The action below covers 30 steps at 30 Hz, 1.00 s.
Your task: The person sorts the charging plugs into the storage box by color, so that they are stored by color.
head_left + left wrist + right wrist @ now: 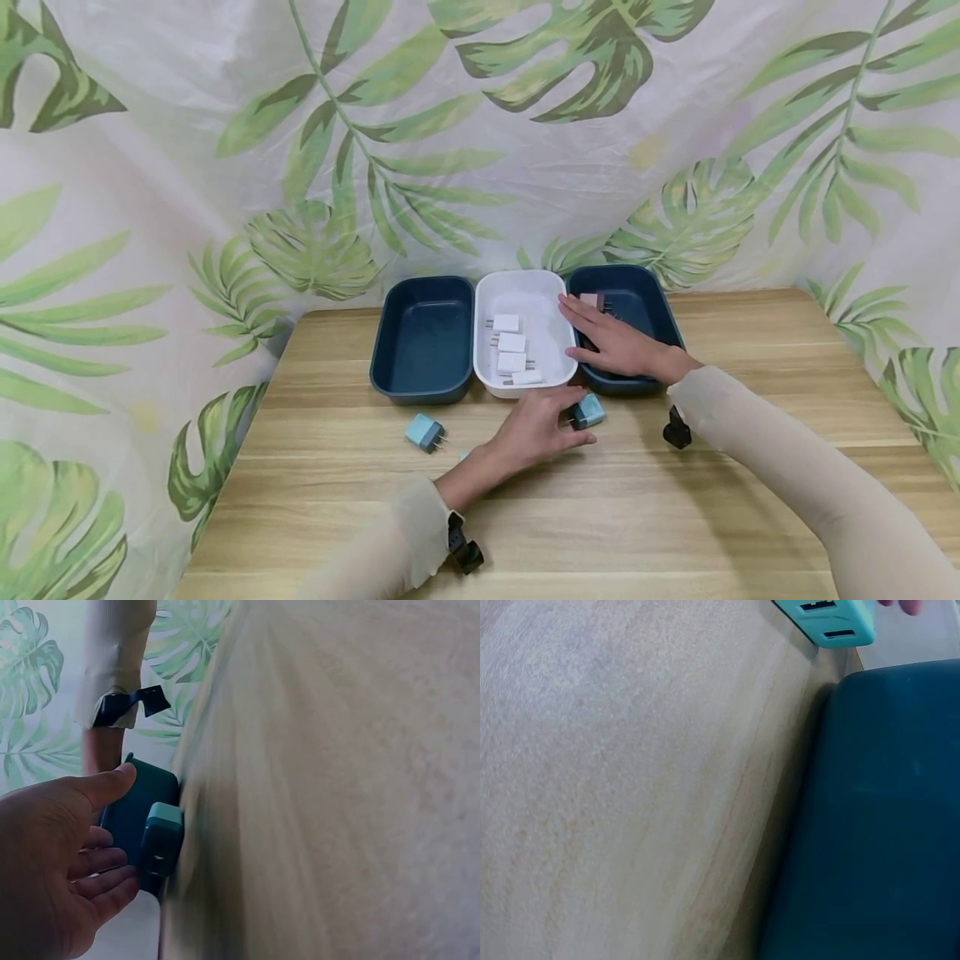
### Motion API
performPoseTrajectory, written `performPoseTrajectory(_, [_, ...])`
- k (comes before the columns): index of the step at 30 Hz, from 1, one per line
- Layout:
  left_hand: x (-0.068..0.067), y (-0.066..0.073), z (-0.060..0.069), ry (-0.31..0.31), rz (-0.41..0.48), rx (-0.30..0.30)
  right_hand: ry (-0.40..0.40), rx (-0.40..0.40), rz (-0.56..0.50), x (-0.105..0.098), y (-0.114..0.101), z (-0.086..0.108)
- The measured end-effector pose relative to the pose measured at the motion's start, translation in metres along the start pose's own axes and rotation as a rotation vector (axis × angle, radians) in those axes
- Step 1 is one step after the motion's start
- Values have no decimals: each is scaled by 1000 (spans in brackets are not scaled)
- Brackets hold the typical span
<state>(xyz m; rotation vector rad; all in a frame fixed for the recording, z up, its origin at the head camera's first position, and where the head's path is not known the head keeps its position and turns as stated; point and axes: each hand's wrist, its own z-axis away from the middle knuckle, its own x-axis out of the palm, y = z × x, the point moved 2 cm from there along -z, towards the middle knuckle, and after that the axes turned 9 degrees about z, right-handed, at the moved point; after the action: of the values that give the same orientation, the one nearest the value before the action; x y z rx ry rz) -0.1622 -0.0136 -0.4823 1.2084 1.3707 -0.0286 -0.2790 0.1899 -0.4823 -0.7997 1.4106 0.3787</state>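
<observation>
My left hand (531, 429) reaches over the table in front of the trays, thumb and fingers spread apart. Just beyond its fingertips stands a teal and dark blue charger plug (588, 411); a gap shows between them in the left wrist view, where the plug (163, 836) is also seen. My right hand (618, 343) lies across the right dark blue tray (637, 387), fingers stretched toward the white tray (551, 292). Pinkish plugs (590, 300) sit in the right tray, partly hidden by that hand. Several white charger plugs (512, 342) lie in the white tray.
On the left stands another dark blue tray (423, 346) with nothing seen inside. A second teal and dark blue plug (425, 432) lies on the wooden table (315, 467) in front of it. A sliver of something teal (462, 456) peeks out beside my left wrist. Leaf-patterned cloth (450, 167) hangs behind.
</observation>
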Motion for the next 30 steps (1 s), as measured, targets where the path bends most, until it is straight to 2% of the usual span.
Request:
performPoseTrajectory(9, [10, -1, 0, 54, -12, -90, 13, -5, -11, -1, 0, 0])
performPoseTrajectory(18, [17, -3, -2, 60, -60, -187, 1, 1, -9, 0, 2, -1])
performPoseTrajectory(26, [21, -1, -3, 101, -145, -193, 21, -15, -16, 1, 1, -1])
performPoseTrajectory(30, [21, -1, -3, 113, -143, -189, 22, -11, -23, 1, -1, -1])
